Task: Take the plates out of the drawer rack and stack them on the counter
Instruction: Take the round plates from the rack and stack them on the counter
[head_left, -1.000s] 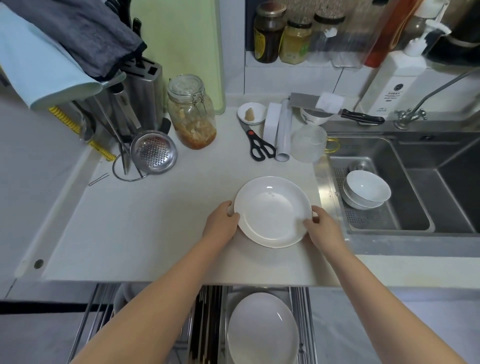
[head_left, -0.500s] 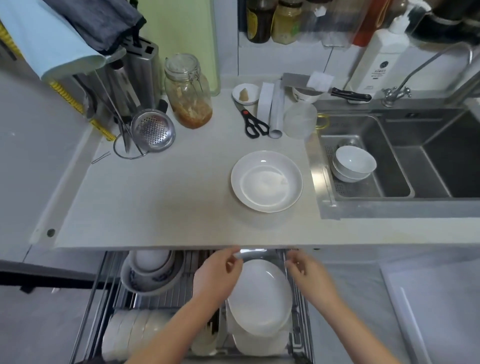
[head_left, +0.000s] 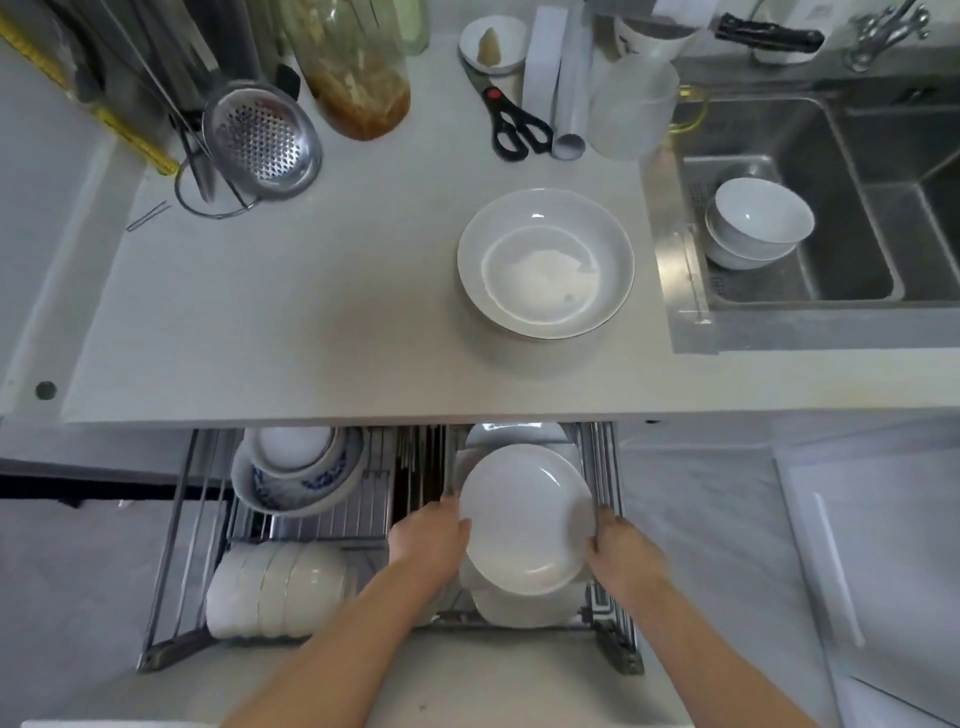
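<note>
A stack of white plates (head_left: 545, 262) lies on the counter (head_left: 291, 312), right of centre. Below the counter edge the wire drawer rack (head_left: 171, 551) is pulled out. In its right section a white plate (head_left: 524, 519) leans face-up, with more white plates behind and beneath it. My left hand (head_left: 428, 538) grips that plate's left rim and my right hand (head_left: 621, 553) grips its right rim. Both forearms come in from the bottom of the view.
The rack's left side holds a blue-patterned bowl stack (head_left: 296, 467) and a row of white bowls (head_left: 275, 590). On the counter stand a metal strainer (head_left: 260, 137), a jar (head_left: 358, 78), scissors (head_left: 514, 122) and a plastic cup (head_left: 631, 106). Two bowls (head_left: 753, 223) sit in the sink on the right.
Both hands left the plate set on the counter, dropped to the drawer rack and closed on the rims of the front plate there. The view tilted downward.
</note>
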